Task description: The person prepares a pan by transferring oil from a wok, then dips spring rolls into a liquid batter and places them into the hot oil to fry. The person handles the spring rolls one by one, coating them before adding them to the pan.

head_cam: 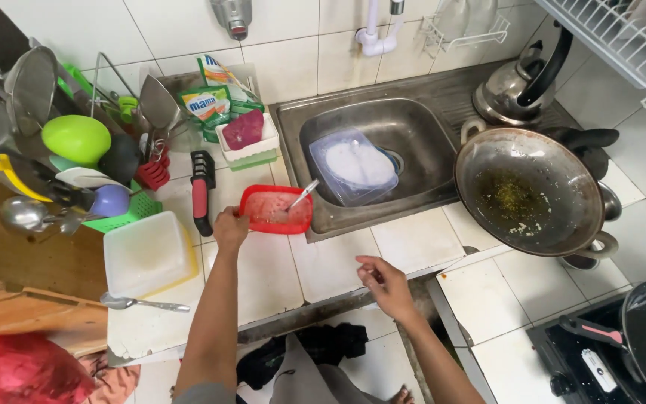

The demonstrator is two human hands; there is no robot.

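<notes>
Left hand [229,227] clamped on the near-left rim of a red plastic container [276,209], held level at the near-left edge of the steel sink [353,150], just over the white tiled surface [413,239]. Seemingly kept level so that the pale wet residue inside stayed put. Metal spoon [302,196] propped inside, handle tilted up and to the right. Right hand [386,284] empty, fingers loosely apart, hovering over the near edge of the surface, touching nothing.

Inside the sink basin, a clear rectangular plastic container [353,166] lying flat with white foam or residue in it, close to the drain. Right of the sink, a large round metal wok [528,191], dull and greasy, speckled with yellowish crumbs, resting on top of other pots. Beyond it, a shiny steel kettle [514,86] with a black handle. Left of the red container, a red-and-black knife sharpener [201,191] lying on the tiles. Nearer left, a cloudy white plastic tub [147,254], square and smooth, and just in front of it a steel spoon [143,303] lying flat. Far left, a crowded drying rack with a lime-green bowl [76,138], ladles and strainers stood upright, probably for draining. Against the tiled wall, a green soap pouch [205,101] stood upright, with a small white tray holding a dark red sponge [243,129] to its right, within reach of the sink.
</notes>
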